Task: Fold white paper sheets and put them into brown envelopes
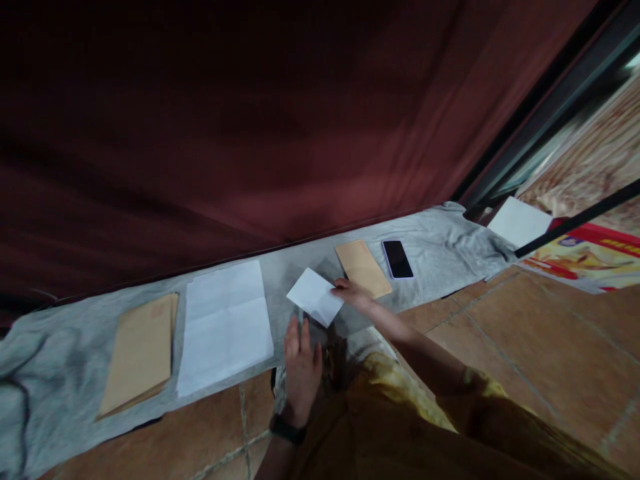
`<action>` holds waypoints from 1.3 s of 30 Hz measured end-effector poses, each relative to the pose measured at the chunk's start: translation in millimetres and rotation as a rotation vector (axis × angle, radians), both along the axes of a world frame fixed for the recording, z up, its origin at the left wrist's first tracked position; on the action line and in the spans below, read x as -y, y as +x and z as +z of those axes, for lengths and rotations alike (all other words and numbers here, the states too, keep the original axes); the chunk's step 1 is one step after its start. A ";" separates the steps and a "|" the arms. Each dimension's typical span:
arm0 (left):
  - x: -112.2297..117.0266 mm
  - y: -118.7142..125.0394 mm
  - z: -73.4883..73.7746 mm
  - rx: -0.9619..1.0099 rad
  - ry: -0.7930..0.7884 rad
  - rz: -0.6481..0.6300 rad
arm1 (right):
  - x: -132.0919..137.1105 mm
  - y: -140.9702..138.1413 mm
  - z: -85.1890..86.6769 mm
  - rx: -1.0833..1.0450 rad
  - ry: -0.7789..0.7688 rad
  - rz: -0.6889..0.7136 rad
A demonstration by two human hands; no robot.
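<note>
My right hand (pixel 353 292) pinches the right edge of a small folded white paper (pixel 315 295) and holds it just above the grey cloth (pixel 440 257). Right behind that hand lies a small brown envelope (pixel 363 268). My left hand (pixel 301 363) rests near the cloth's front edge, below the folded paper, with its fingers stretched out and nothing in it; a dark watch sits on its wrist. To the left lie a large white sheet with fold creases (pixel 225 325) and a large brown envelope (pixel 140 352).
A dark phone (pixel 397 259) lies face up to the right of the small envelope. A dark red curtain (pixel 250 133) hangs behind the cloth. A white sheet (pixel 520 221) and a colourful printed poster (pixel 585 260) lie at the right on the tiled floor (pixel 540 340).
</note>
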State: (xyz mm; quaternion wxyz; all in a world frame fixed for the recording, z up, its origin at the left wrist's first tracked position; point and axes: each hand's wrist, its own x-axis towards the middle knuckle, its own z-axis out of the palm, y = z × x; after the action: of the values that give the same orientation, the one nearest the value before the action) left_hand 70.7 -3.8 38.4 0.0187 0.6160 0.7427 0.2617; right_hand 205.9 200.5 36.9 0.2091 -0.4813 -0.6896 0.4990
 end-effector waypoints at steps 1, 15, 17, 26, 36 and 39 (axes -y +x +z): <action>-1.9 -1.7 0.8 0.035 0.014 0.010 | 8.9 1.9 -4.3 -0.060 -0.034 -0.053; -20.5 2.8 -29.2 -0.177 -0.144 -0.056 | 66.5 -19.6 -38.9 -0.414 -0.131 -0.358; -21.2 2.9 -31.4 -0.197 -0.141 -0.052 | 71.1 -15.0 -37.0 -0.353 -0.058 -0.348; -21.7 8.8 -28.7 -0.261 -0.254 -0.037 | 105.6 -4.3 -26.4 0.351 0.718 0.134; -9.4 -1.3 -28.6 -0.241 -0.238 -0.077 | 111.4 23.8 -36.5 0.487 0.831 0.272; -10.6 -5.7 -24.7 -0.169 -0.212 -0.064 | 109.6 33.2 -33.8 0.486 0.826 0.286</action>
State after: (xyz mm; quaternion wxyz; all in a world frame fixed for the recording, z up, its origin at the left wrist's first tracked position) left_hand 64.9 6.8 13.7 0.0296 0.6537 0.7452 0.1283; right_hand 239.1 90.9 3.1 0.1450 -0.3613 -0.9175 0.0812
